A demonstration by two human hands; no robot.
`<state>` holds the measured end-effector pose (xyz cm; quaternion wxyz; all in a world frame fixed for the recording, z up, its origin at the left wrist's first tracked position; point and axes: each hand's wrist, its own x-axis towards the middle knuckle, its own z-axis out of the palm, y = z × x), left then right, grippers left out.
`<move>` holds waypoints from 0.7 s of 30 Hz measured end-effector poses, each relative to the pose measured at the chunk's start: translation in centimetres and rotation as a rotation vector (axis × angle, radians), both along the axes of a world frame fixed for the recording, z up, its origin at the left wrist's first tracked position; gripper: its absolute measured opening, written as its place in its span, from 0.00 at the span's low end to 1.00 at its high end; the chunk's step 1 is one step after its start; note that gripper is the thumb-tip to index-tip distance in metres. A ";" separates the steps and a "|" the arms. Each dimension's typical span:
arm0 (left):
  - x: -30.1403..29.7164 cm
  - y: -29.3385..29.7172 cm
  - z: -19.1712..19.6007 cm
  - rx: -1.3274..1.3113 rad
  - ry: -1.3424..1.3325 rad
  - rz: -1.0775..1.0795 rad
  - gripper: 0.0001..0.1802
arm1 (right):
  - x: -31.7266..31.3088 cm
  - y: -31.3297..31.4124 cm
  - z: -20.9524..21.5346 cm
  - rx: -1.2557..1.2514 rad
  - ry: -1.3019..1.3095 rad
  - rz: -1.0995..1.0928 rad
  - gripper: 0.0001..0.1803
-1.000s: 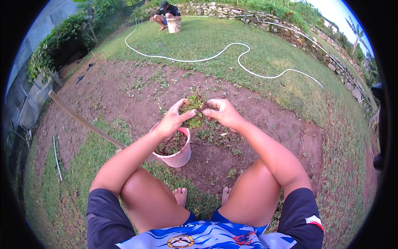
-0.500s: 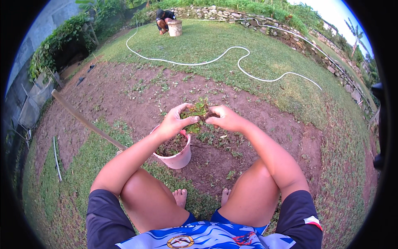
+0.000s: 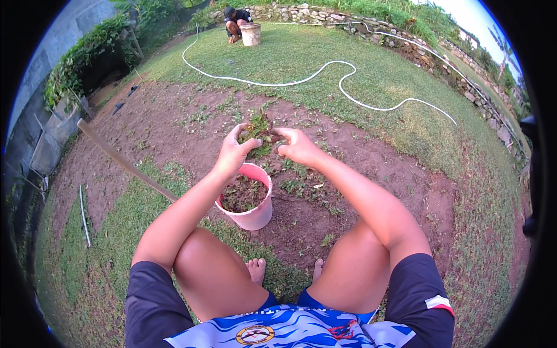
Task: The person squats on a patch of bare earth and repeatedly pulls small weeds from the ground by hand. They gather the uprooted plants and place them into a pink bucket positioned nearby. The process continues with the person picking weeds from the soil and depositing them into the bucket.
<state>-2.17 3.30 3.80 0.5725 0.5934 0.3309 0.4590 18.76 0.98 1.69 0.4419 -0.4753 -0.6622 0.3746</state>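
My left hand (image 3: 234,152) is closed around the leafy side of a clump of weeds (image 3: 259,133), which has green leaves and dark soil clinging to it. From the other side, my right hand (image 3: 297,146) pinches the clump's earthy edge with thumb and fingers. Both hands are raised just beyond a pink bucket (image 3: 258,218), over the bare ground. Inside the bucket lies a mix of dark soil and torn-up plants (image 3: 245,194). My left forearm passes close to the bucket's left side.
A wooden handle (image 3: 125,162) slants toward the bucket from the left. Loose weeds (image 3: 293,187) lie on the brown soil. A white hose (image 3: 301,82) curves across the grass, where another person (image 3: 235,24) crouches beside a pale bucket (image 3: 250,35). A stone wall (image 3: 296,13) runs behind.
Both hands have moved a little left and farther away, carrying the weed clump. More of the bucket's rim and contents now shows. The view has shifted slightly.
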 end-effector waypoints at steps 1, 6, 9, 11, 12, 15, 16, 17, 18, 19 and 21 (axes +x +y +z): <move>-0.2 0.2 -0.1 0.042 0.085 -0.041 0.30 | 0.5 -0.4 0.3 -0.033 0.152 0.019 0.31; -0.3 0.2 -0.8 0.245 0.408 -0.214 0.30 | 1.5 -2.1 1.2 -0.002 0.123 0.152 0.29; 0.3 -0.2 -0.9 0.393 0.565 -0.208 0.32 | 1.8 -2.3 1.0 -0.029 -0.039 0.107 0.23; 0.7 -0.5 -1.1 0.337 0.580 -0.245 0.32 | 2.1 -2.2 0.8 0.044 -0.048 0.119 0.21; 0.9 -0.5 -1.2 0.319 0.583 -0.264 0.32 | 2.1 -2.2 0.7 0.093 -0.074 0.105 0.20; 1.4 -0.4 -1.8 0.139 0.547 -0.339 0.26 | 2.3 -2.4 0.4 0.120 -0.110 0.085 0.17; 1.7 -0.4 -2.2 0.119 0.511 -0.324 0.25 | 2.3 -2.5 0.3 0.153 -0.129 0.049 0.16; 2.0 -0.5 -2.6 0.038 0.420 -0.319 0.23 | 2.3 -2.5 0.3 0.178 -0.154 0.008 0.16; 2.2 -0.5 -2.7 0.041 0.391 -0.316 0.23 | 2.2 -2.6 0.3 0.218 -0.173 -0.029 0.15; 2.4 -0.4 -2.7 0.029 0.381 -0.311 0.23 | 2.2 -2.5 0.3 0.232 -0.159 -0.063 0.14; 2.8 -0.4 -2.5 -0.001 0.392 -0.245 0.22 | 2.3 -2.4 0.5 0.205 -0.127 -0.112 0.14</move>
